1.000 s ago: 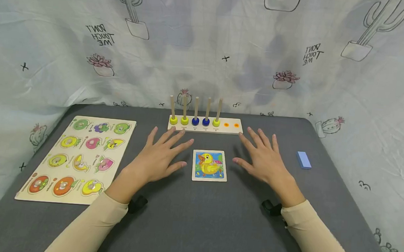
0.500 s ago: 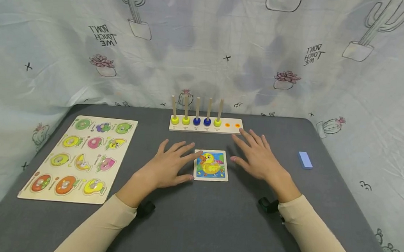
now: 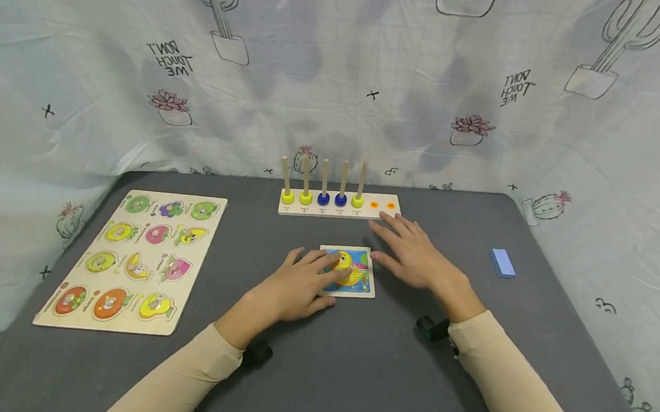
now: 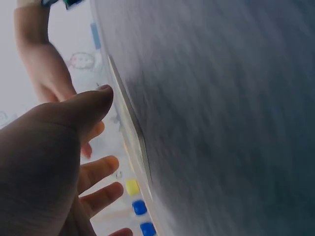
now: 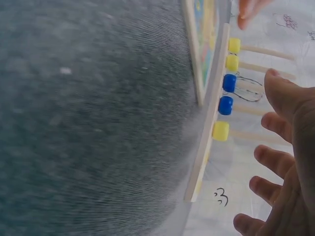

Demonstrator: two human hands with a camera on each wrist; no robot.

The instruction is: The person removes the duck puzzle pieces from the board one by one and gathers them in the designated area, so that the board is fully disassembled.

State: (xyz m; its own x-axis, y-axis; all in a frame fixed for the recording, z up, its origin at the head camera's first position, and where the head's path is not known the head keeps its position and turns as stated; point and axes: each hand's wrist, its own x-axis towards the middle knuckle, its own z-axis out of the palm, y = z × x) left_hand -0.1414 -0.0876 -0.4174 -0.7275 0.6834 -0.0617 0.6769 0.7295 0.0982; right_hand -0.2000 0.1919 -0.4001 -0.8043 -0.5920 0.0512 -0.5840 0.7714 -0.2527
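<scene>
A small square duck puzzle (image 3: 362,281) lies flat on the dark table in the head view. My left hand (image 3: 301,287) hangs over its left side with spread fingers that cover part of the duck. To the puzzle's upper right, my right hand (image 3: 413,253) hovers with fingers spread, its thumb tip near the puzzle's right edge. Neither hand holds anything. Behind them stands a wooden peg board (image 3: 335,212) with upright pegs, each carrying a yellow or blue bead. In the right wrist view the beads (image 5: 226,105) show beyond the right hand's fingers.
On the left lies a large wooden fruit puzzle board (image 3: 153,264) with several fruit pieces. A blue block (image 3: 502,263) rests near the table's right edge. A printed cloth (image 3: 338,91) hangs behind the table (image 3: 353,373).
My left hand has moved right and a little toward me, from beside the duck puzzle to over it. My right hand has drifted left, closer to the puzzle.
</scene>
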